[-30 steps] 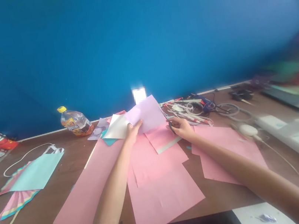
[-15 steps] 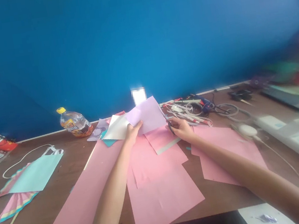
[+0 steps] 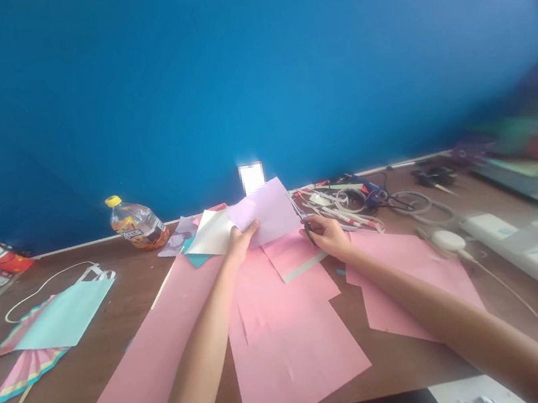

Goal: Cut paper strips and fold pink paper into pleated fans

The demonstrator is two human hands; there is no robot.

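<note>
My left hand (image 3: 240, 241) pinches the lower left part of a lilac paper sheet (image 3: 270, 211), held up above the table. Fingers closed round the handles, my right hand (image 3: 327, 233) holds dark-handled scissors (image 3: 308, 230) at the sheet's right edge; the blades are partly hidden. A white sheet (image 3: 210, 232) lies just left of my left hand, over a teal piece (image 3: 197, 259). Beneath both hands are pink sheets (image 3: 293, 359), one with a grey strip along its edge (image 3: 304, 267). Another pink sheet (image 3: 411, 274) lies under my right forearm.
A yellow-capped bottle (image 3: 138, 226) stands tilted at the back left. A mint paper bag (image 3: 68, 312) lies on a pleated pink piece at the left. Tangled cables (image 3: 350, 203), a white charger (image 3: 448, 241) and a power strip (image 3: 534, 249) are on the right. The blue wall (image 3: 250, 76) rises behind.
The whole view has shifted slightly, with the table appearing a little lower. Both hands keep nearly the same hold and place on the lilac sheet and scissors.
</note>
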